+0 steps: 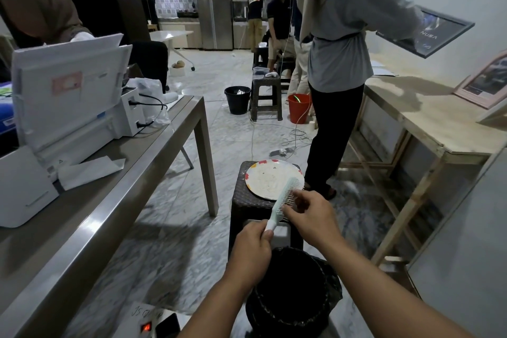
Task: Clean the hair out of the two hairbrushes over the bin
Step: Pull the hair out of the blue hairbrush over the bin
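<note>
My left hand grips the handle of a pale mint hairbrush, which tilts up and to the right. My right hand is at the brush's bristle side, its fingertips pinched together among the bristles; whether they hold hair I cannot tell. Both hands are above and just beyond a black bin lined with a black bag, which stands on the floor below them. Only one hairbrush is visible.
A dark wicker stool beyond the bin carries a white plate with coloured spots. A grey table with a printer runs along the left. A person stands close ahead on the right beside a wooden bench. Cables lie on the floor.
</note>
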